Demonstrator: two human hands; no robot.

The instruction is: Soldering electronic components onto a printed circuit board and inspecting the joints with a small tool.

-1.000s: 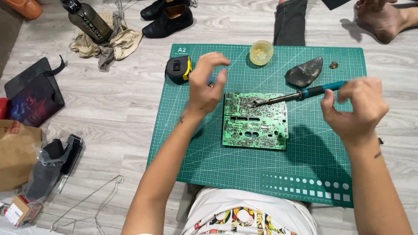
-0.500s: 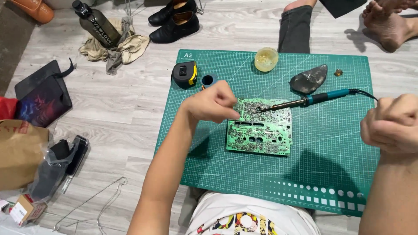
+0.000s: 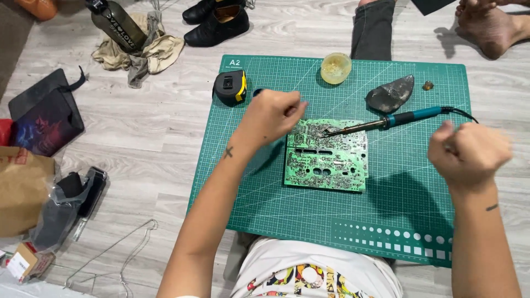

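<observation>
Mid frame: my left hand (image 3: 270,116) is curled into a loose fist at the upper left corner of the green circuit board (image 3: 327,155); fingers pinched together, maybe on something thin, but I can't tell what, if anything. My right hand (image 3: 469,154) is at the right of the frame, fist closed, apparently holding nothing, lifted clear of the green cutting mat (image 3: 265,204). The soldering iron (image 3: 386,120) lies unheld on the mat, teal handle pointing to the upper right, tip resting on the board's upper edge near the left hand. The board lies flat mid-mat, solder side up, many joints visible. Judging progress: work on the board looks mid-way, iron set down, nothing being soldered right now. Upper part of the mat: tape measure (image 3: 230,87), small yellowish jar (image 3: 335,68), grey lump (image 3: 391,94).
</observation>
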